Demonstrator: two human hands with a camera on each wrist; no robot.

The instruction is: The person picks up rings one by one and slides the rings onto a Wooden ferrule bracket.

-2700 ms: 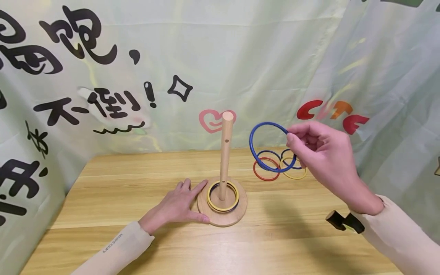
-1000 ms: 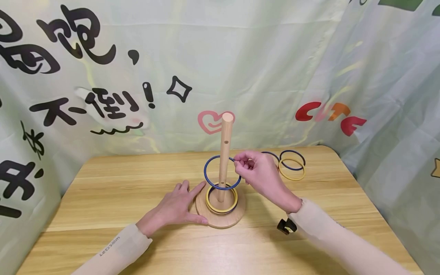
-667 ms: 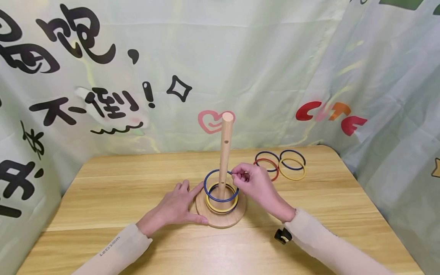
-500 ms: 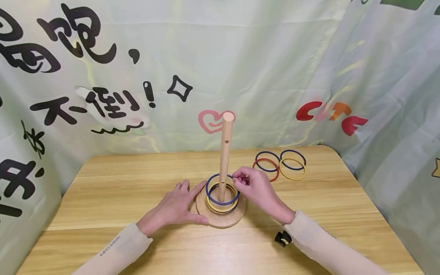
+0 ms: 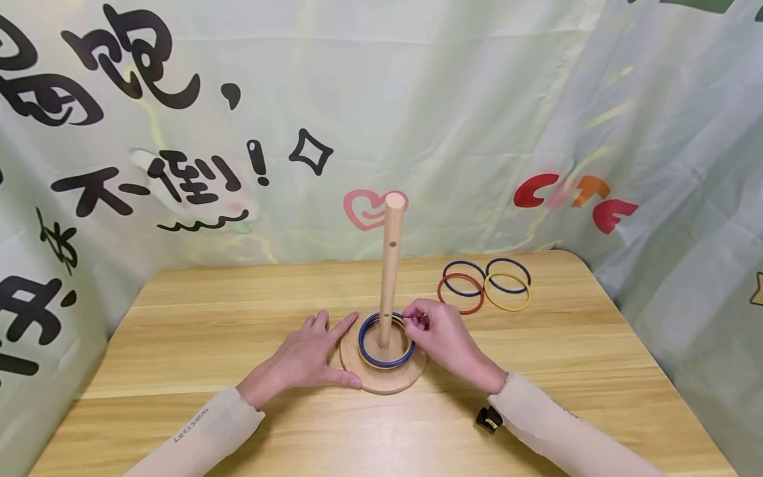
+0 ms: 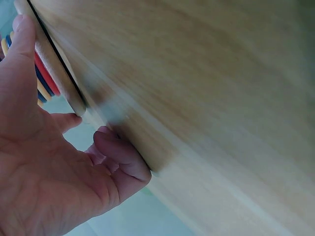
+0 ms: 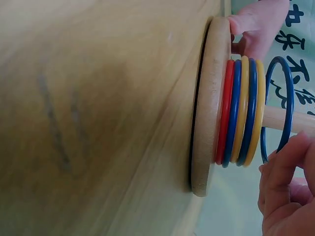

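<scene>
The held blue ring (image 5: 361, 338) is encircling the upright wooden peg (image 5: 390, 271) in the head view, hanging low near the round base (image 5: 384, 382). The right hand (image 5: 441, 339) is pinching the ring's right edge, its grip closing thumb and fingers on it. The left hand (image 5: 304, 358) is resting at the base's left rim, grip spreading wide and enclosing nothing. On the counter (image 5: 238, 298), toward the back right, a red ring (image 5: 461, 313) is overlapping a blue ring (image 5: 464, 262), and a yellow ring (image 5: 507, 311) is overlapping another blue ring (image 5: 508, 260) beside them.

In the left wrist view, thumb and forefinger are touching the base's edge, the other fingers are bending loosely, and the stacked rings (image 6: 47, 76) are showing beyond the thumb.

In the right wrist view, the stack is running red, blue, yellow, blue, yellow from the base; the held ring is tilting around the peg, its upper side standing apart from the stack.
</scene>
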